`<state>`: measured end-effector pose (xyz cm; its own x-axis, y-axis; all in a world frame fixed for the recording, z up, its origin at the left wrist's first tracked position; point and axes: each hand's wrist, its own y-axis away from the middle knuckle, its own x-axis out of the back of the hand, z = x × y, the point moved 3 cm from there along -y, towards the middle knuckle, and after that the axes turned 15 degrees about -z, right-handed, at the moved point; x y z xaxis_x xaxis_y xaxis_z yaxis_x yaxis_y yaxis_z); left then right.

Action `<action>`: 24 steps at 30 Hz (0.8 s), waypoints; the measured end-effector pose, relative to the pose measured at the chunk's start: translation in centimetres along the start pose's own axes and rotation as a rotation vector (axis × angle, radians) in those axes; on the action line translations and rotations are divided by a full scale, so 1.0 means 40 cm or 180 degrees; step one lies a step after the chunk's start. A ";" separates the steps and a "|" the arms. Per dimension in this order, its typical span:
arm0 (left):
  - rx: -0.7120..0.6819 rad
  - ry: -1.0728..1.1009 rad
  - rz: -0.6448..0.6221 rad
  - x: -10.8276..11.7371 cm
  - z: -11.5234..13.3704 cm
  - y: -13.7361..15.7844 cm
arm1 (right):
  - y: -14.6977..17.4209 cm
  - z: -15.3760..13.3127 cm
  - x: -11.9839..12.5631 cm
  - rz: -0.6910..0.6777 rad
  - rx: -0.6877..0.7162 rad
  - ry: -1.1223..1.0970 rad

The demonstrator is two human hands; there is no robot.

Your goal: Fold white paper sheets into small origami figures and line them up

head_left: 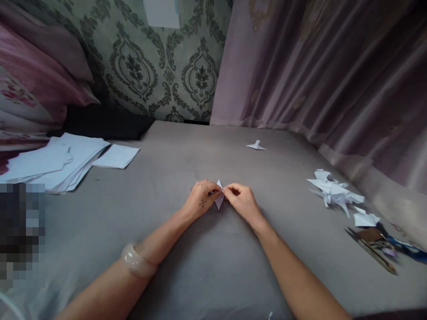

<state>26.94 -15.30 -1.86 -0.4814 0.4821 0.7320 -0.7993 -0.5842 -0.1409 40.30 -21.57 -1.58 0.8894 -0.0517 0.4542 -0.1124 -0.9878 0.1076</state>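
Between my two hands is a small piece of folded white paper (219, 203), with pointed tips showing above and below my fingers. My left hand (202, 198) pinches it from the left side. From the right, my right hand (243, 198) pinches the same paper, its fingertips almost meeting those of the left. The middle of the fold is hidden behind my fingers. A pale bangle (136, 262) circles my left wrist. Farther back on the grey cloth surface (187, 151) rests a finished-looking folded paper figure (256, 146) with pointed ends.
A heap of folded paper figures (333, 189) lies at the right, with scissors (373, 251) and a blue-handled tool (407, 249) nearer me. Loose white sheets (63, 160) and a smaller paper stack (116, 156) lie at the left, beside black cloth (106, 122). Curtains (283, 66) hang behind.
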 end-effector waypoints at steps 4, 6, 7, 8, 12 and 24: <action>-0.0029 -0.0003 -0.0032 0.000 0.000 0.001 | -0.003 0.007 0.005 -0.0065 -0.0098 -0.0050; -0.0056 -0.0004 -0.0024 0.001 0.000 0.002 | -0.004 0.006 0.007 -0.0060 -0.0125 -0.0137; -0.0069 0.0003 -0.0020 0.001 0.000 0.002 | -0.004 0.006 0.007 -0.0075 -0.0184 -0.0238; -0.0083 0.0017 -0.0014 0.001 0.000 0.001 | -0.005 0.006 0.006 -0.0105 -0.0286 -0.0393; -0.0130 0.0095 -0.0033 -0.003 -0.002 0.001 | -0.004 0.015 -0.004 -0.0307 -0.0817 -0.1349; 0.0001 0.0260 -0.0028 -0.005 -0.006 0.003 | -0.005 0.020 -0.009 -0.0450 -0.1092 -0.2278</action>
<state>26.85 -15.29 -2.18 -0.5020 0.5389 0.6765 -0.8036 -0.5799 -0.1344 40.36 -21.47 -2.50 0.9605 -0.1259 -0.2482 -0.0039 -0.8979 0.4402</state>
